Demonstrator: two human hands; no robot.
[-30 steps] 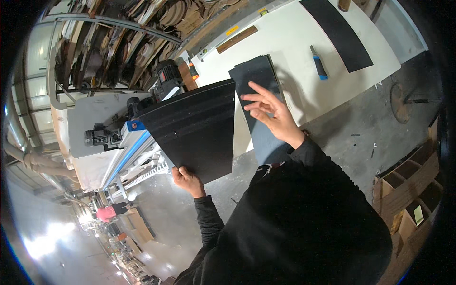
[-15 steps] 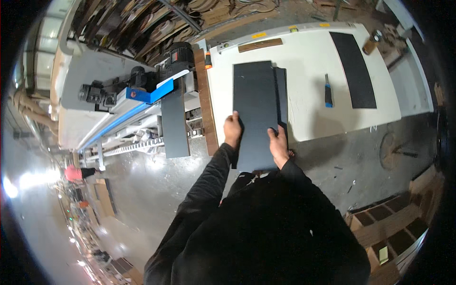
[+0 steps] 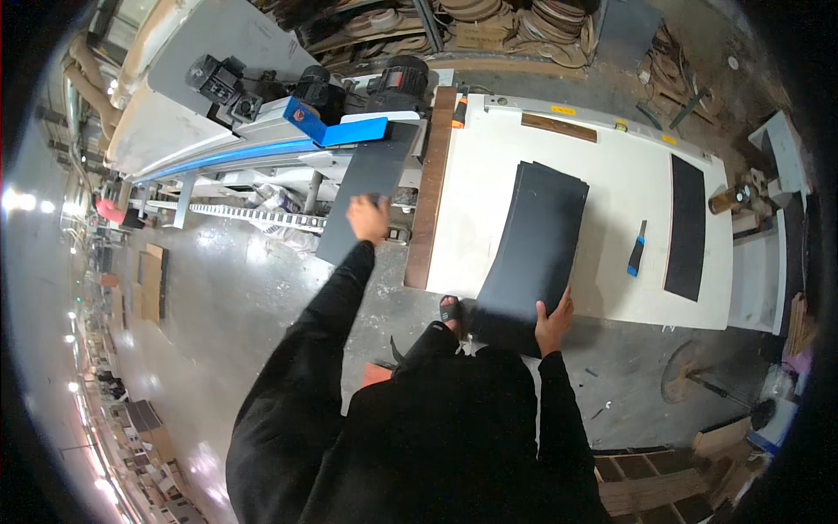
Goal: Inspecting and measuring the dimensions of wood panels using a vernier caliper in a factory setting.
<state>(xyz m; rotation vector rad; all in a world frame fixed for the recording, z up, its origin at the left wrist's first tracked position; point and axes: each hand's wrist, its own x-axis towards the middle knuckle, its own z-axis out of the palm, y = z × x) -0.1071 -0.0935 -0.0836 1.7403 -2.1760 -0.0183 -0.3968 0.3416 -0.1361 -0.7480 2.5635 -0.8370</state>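
Observation:
My right hand (image 3: 553, 324) grips the near right edge of a stack of dark grey panels (image 3: 534, 244), thumb on top. The stack lies slightly fanned on a white table (image 3: 602, 293), its near end overhanging the edge. Out to the left, my left hand (image 3: 369, 218) is over another dark grey panel (image 3: 353, 188) resting on a machine. Its fingers look bent but are smeared, so I cannot tell whether it grips that panel. A blue-handled chisel-like tool (image 3: 637, 251) lies right of the stack, beside a narrow black panel (image 3: 686, 229).
A machine with black motors (image 3: 403, 77) and a blue bracket (image 3: 336, 131) stands at the left. A brown strip (image 3: 430, 192) borders the table. Along its far side are a spirit level (image 3: 524, 106), a brown wood piece (image 3: 559, 127) and an orange-handled tool (image 3: 459, 113).
My left hand has let go of the stack and reached left to the panel on the machine. My right hand still holds the stack, now farther right and tilted. The view has turned.

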